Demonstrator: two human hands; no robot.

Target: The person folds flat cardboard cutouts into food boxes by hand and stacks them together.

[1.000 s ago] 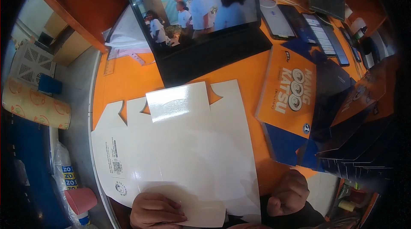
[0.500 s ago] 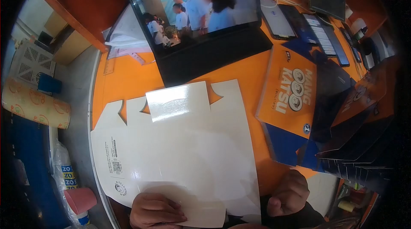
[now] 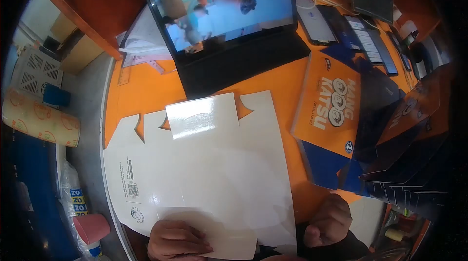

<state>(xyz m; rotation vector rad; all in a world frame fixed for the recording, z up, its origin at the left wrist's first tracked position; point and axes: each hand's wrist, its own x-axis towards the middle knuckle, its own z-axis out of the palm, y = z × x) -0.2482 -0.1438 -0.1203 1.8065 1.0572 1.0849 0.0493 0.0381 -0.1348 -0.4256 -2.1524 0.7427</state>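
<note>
A flat white cardboard box blank [image 3: 214, 173] lies inside-up before me, with cut notches, one folded flap at its far edge and small black print on its left side. My left hand [image 3: 178, 241] is at its near edge, fingers curled over the near flap; the thumb is hidden. Just right of the blank, my right hand [image 3: 329, 222] rests by the table's near edge, curled into a loose fist with nothing visible in it.
A tablet [image 3: 224, 12] playing a video stands at the back of the orange table [image 3: 161, 75]. Several printed orange-and-blue box blanks [image 3: 326, 100] are piled at right. Phones [image 3: 317, 22] lie behind them. A pink cup [image 3: 91, 228] and a patterned roll [image 3: 41, 117] are at left.
Only the picture on the tablet screen differs. Both my hands and the box blank have stayed in place.
</note>
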